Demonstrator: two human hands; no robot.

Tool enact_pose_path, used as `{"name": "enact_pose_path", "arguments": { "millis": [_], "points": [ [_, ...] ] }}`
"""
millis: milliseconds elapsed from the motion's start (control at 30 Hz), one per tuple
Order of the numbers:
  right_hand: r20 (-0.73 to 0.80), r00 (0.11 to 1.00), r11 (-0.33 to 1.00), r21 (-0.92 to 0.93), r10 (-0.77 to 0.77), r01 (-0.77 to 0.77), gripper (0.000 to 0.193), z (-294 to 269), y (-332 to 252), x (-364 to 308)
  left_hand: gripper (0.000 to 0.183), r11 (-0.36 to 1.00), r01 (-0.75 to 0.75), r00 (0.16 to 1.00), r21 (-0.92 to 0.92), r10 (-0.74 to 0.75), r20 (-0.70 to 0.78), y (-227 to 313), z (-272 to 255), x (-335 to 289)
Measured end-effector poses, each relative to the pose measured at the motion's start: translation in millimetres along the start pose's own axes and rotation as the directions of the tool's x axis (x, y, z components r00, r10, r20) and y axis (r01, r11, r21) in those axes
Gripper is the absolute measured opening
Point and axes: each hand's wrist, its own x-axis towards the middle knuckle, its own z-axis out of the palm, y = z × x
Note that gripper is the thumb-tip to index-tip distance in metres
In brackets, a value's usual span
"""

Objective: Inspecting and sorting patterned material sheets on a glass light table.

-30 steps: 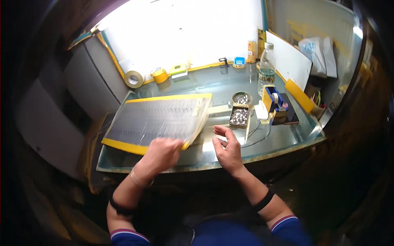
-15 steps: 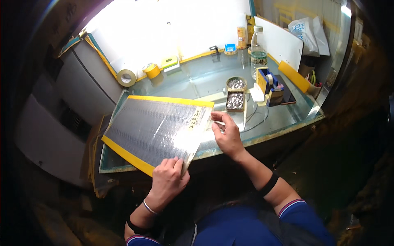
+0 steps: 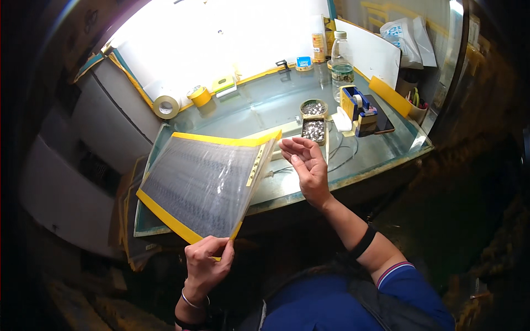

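The table (image 3: 248, 113) carries the sheet (image 3: 199, 182) at its near left, the near corner jutting out past the near edge; how much of it rests on the glass is hard to tell. The far right corner bends upward, so a crease there seems the likeliest trouble if the two ends are pulled unevenly. The left hand (image 3: 207, 262) has that near corner pinched between thumb and bent fingers, a narrow hold on a broad, floppy piece: should it slip, the sheet could slide off the near edge, and a hard tug might lift the yellow border (image 3: 165, 218). The right hand (image 3: 313, 171) is open, fingers loosely curved and thumb apart, just beside the far right corner; whether it touches cannot be told, and it appears to grip nothing. Farther off at the right leans a white board (image 3: 367, 52), with the bottle (image 3: 342, 69) before it and the dispenser (image 3: 347, 102) nearer, clear of the sheet. Two tape rolls (image 3: 200, 97) stand at the far left, out of the way. The real obstacles are the round tin (image 3: 302, 112) and the square tin (image 3: 303, 129), right beyond the right hand: a swing of wrist or sheet to the far right could tip them and scatter the silvery bits (image 3: 313, 130).
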Motion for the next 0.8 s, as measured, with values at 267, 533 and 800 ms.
{"name": "enact_pose_path", "arguments": {
  "millis": [267,533,800],
  "points": [
    [0.039,0.997,0.989,-0.134,0.061,-0.056,0.023,-0.1,-4.2,-2.4,0.004,0.999,0.025,1.0,-0.022,-0.025,0.008,-0.1,0.0,-0.2],
    [0.275,0.943,0.785,-0.534,-0.19,0.314,0.027,2.1,-5.5,-6.1,0.004,0.999,0.021,1.0,-0.03,-0.021,0.007,2.9,2.6,3.2],
    [0.331,0.922,0.734,-0.572,-0.202,0.366,0.028,3.8,-4.8,-8.2,0.004,0.999,0.028,1.0,-0.033,-0.028,0.002,0.9,3.6,1.3]
  ]
}}
